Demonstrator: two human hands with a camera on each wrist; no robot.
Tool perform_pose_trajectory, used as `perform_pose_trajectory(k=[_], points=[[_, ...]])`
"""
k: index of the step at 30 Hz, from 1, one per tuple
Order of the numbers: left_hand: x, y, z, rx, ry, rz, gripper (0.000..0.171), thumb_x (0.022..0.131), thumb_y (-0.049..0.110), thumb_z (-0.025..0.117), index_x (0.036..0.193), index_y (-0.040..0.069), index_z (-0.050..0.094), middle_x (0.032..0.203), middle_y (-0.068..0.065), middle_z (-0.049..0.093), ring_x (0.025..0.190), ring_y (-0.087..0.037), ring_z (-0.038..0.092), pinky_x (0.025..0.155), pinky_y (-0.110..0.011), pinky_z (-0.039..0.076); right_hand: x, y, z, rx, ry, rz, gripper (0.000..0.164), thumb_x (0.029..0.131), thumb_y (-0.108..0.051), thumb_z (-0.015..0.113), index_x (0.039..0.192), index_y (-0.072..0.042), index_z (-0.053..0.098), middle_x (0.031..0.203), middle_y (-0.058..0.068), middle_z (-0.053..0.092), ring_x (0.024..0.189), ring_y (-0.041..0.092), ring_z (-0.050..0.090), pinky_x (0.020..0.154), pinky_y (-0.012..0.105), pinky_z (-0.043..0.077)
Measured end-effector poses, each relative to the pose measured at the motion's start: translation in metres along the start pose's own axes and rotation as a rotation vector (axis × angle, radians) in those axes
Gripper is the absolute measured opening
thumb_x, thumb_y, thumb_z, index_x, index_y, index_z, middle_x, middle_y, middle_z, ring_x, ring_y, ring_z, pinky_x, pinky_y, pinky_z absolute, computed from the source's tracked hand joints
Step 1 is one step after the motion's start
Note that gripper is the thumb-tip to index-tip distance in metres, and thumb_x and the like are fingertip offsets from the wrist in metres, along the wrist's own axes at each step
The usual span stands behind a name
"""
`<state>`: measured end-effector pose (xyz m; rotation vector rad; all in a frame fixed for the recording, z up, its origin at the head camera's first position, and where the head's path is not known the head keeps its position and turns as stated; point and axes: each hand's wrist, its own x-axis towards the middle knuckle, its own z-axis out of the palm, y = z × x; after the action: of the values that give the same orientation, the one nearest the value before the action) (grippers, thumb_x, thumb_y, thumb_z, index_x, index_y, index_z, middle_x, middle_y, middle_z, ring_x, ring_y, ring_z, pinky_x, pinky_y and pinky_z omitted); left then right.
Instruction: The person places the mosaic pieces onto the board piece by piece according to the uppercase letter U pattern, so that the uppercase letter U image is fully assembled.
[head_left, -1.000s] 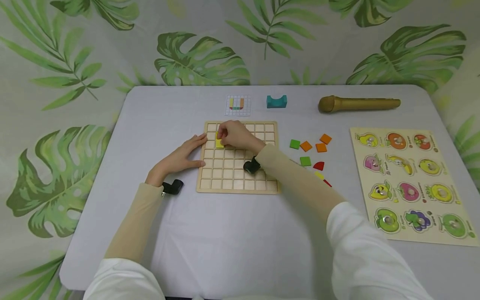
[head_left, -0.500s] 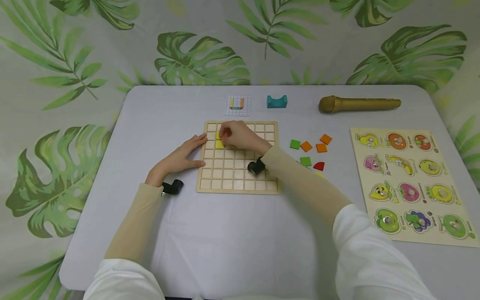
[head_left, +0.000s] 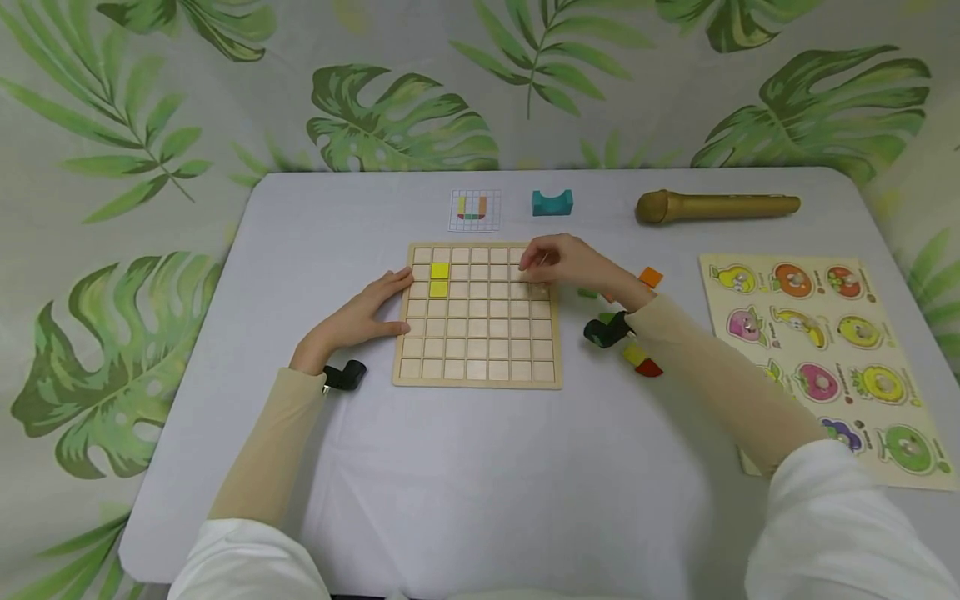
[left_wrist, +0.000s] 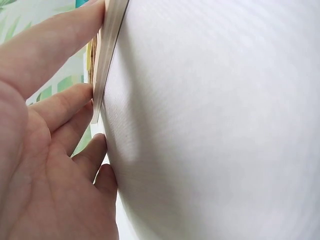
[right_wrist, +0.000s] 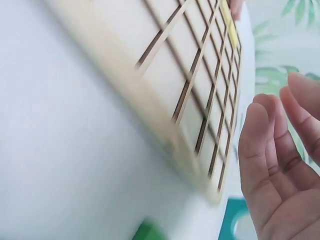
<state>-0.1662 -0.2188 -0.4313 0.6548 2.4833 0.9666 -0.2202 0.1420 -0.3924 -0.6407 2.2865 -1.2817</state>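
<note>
In the head view, a wooden grid board (head_left: 477,329) lies on the table, with two yellow square tiles (head_left: 439,280) in neighbouring cells of one column at its upper left. My left hand (head_left: 360,317) rests against the board's left side, fingers and thumb extended. The left wrist view has those fingertips right at the board's edge (left_wrist: 106,60). Over the board's upper right corner hovers my right hand (head_left: 576,265). Its fingers (right_wrist: 255,140) bend loosely in the right wrist view, and nothing sits between them and the thumb.
Right of the board lie loose tiles, partly behind my right arm: an orange square (head_left: 650,277), a yellow piece (head_left: 635,356) and a red quarter-round (head_left: 649,368) among them. A pattern card (head_left: 476,210), a teal arch block (head_left: 552,203), a gold microphone (head_left: 717,207) and a fruit puzzle (head_left: 813,337) stand around.
My right hand has left the yellow tiles and moved right to the board's upper right corner, uncovering both tiles. My left hand has stayed at the board's left side.
</note>
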Motion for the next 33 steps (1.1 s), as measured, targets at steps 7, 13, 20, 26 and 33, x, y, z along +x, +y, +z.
perform_pose_trajectory(k=[7,13,20,26,33], points=[[0.0,-0.001,0.0,-0.007,0.0,0.007,0.081,0.089,0.024,0.07,0.152,0.003,0.023,0.16,-0.006,0.01,0.145,-0.027,-0.002,0.114,-0.049,0.004,-0.048,0.024,-0.032,0.03,0.019,0.088,0.019,0.093,-0.009,0.062,0.106,0.005,0.062,0.098,0.013,0.061,0.085,0.027,0.057,0.074,0.031,0.051],[0.0,-0.002,0.0,-0.009,0.001,0.009,0.081,0.089,0.025,0.07,0.152,0.004,0.023,0.16,-0.006,0.01,0.145,-0.026,-0.002,0.114,-0.049,0.004,-0.083,0.037,-0.051,0.011,0.053,0.165,0.024,0.094,-0.017,0.062,0.109,0.003,0.061,0.099,0.014,0.062,0.088,0.031,0.057,0.076,0.032,0.05],[0.0,-0.004,0.001,-0.003,0.001,0.006,0.082,0.089,0.026,0.07,0.152,0.004,0.022,0.16,-0.005,0.009,0.145,-0.026,-0.003,0.114,-0.051,0.005,-0.108,0.049,-0.059,0.032,0.053,0.203,0.03,0.095,-0.02,0.062,0.113,0.003,0.06,0.107,0.015,0.061,0.088,0.032,0.057,0.076,0.031,0.052],[0.001,-0.004,0.001,-0.009,0.002,0.009,0.082,0.089,0.026,0.07,0.152,0.005,0.022,0.16,-0.004,0.009,0.145,-0.025,-0.004,0.114,-0.051,0.005,-0.122,0.052,-0.054,0.092,-0.031,0.145,0.023,0.094,-0.008,0.06,0.112,0.007,0.059,0.104,0.017,0.062,0.089,0.022,0.058,0.078,0.026,0.052],[0.001,-0.004,0.001,-0.002,0.001,0.02,0.081,0.089,0.025,0.069,0.152,0.005,0.022,0.16,-0.005,0.008,0.145,-0.026,-0.004,0.114,-0.052,0.005,-0.131,0.057,-0.043,0.034,-0.129,0.075,0.019,0.086,-0.002,0.069,0.104,0.002,0.064,0.095,0.016,0.063,0.085,0.02,0.055,0.077,0.024,0.048]])
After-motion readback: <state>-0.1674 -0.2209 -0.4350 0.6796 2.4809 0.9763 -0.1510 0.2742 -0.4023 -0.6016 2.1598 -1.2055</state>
